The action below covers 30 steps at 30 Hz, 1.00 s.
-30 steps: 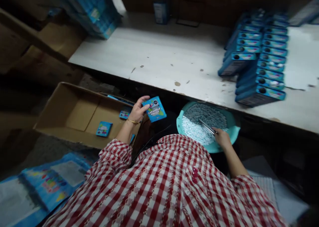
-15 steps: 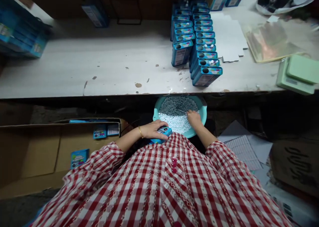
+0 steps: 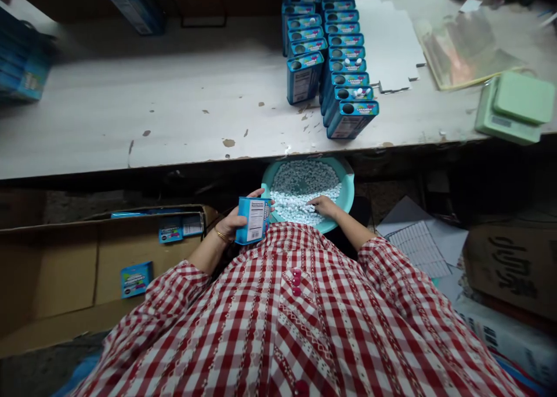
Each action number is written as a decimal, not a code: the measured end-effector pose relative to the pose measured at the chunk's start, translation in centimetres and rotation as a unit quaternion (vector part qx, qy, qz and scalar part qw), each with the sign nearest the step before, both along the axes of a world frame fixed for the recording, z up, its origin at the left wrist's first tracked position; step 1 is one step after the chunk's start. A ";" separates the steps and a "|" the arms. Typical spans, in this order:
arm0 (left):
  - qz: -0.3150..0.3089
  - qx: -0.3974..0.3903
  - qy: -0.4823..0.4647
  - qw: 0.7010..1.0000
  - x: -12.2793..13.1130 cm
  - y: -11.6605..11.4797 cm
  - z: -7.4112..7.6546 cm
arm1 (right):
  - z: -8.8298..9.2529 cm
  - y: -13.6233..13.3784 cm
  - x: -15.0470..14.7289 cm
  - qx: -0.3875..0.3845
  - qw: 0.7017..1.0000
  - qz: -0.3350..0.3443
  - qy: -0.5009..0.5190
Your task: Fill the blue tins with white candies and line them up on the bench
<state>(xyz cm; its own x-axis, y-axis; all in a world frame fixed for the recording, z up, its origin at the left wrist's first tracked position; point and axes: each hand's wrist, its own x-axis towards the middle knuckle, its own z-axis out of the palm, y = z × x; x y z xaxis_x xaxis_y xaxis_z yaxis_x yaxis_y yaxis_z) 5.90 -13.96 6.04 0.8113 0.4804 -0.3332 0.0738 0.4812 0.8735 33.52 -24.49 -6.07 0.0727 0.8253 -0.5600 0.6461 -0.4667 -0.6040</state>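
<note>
My left hand (image 3: pixel 232 222) is wrapped round a blue candy tin (image 3: pixel 253 220), whose white label panel faces up towards me. The tin is held tilted at the left rim of a turquoise basin (image 3: pixel 348 197). White mint-like candies (image 3: pixel 300 182) fill this basin in a thick layer. Over its right side reaches my right hand (image 3: pixel 325 206), fingers drawn together at the candies. Whatever those fingers hold is too small to make out.
Rows of upright blue tins (image 3: pixel 350 89) stand on the white table (image 3: pixel 187 107), a few with loose candies on top. A green scale (image 3: pixel 517 107) sits at the right. An open cardboard box (image 3: pixel 69 263) on the left holds several blue packs.
My left hand has moved left and turned the tin so its label panel shows. My right hand has shifted left and slightly down over the candies. The camera view has shifted too.
</note>
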 end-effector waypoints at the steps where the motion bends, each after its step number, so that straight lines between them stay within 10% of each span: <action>1: 0.004 0.014 0.004 1.000 0.2 -0.1 -0.2 | 0.3 -0.1 0.2 -0.003 1.000 -0.006 0.005; 14: 0.018 0.336 0.094 0.937 7.2 2.0 -5.0 | 11.9 -1.2 5.9 0.132 0.990 -0.038 -0.040; 25: 0.045 0.430 0.094 0.897 8.4 2.2 -6.2 | 11.5 -0.7 6.9 0.051 0.983 -0.159 0.074; 30: 0.028 0.481 0.082 0.872 9.2 2.1 -6.7 | 13.2 -0.2 5.6 0.077 0.994 -0.078 0.026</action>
<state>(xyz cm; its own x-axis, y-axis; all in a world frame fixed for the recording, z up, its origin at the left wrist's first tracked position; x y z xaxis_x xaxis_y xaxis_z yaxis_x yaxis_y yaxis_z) 15.09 -11.88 -0.66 0.7573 0.6387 0.1364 0.2355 -0.4619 0.8551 39.17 -24.69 7.10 0.1798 0.8824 -0.4348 0.5389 -0.4581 -0.7069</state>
